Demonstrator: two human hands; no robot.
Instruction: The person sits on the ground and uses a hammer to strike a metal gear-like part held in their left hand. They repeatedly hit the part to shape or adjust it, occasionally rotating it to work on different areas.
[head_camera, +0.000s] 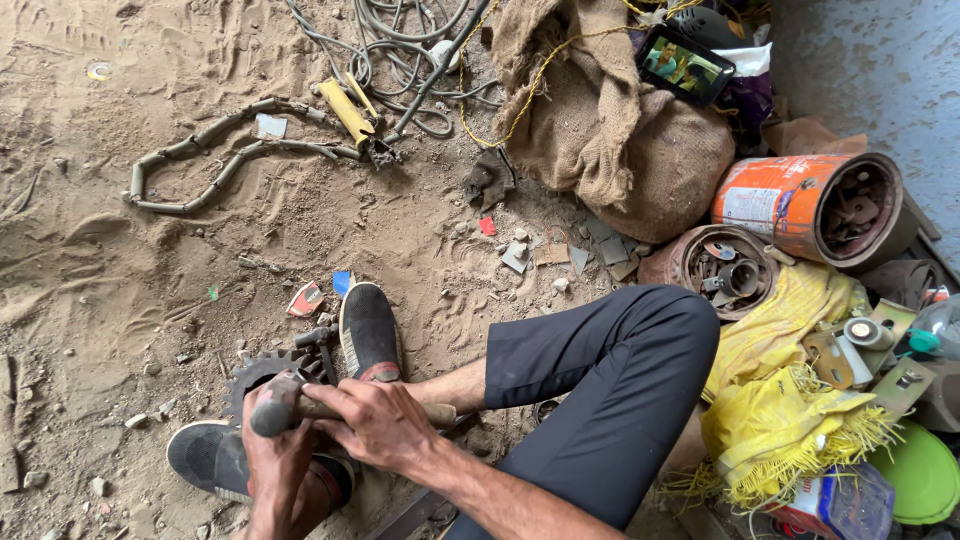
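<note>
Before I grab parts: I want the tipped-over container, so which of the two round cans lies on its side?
The orange can, mouth facing right; the rusty one stands open-topped.

Sandy dirt floor (150, 200), grey concrete wall (880, 70)

Two hands (330, 430), two shoes (370, 332)

A burlap sack (620, 140) lies beside an orange can (790, 205), cables (400, 60) and yellow cloth (790, 400).
</note>
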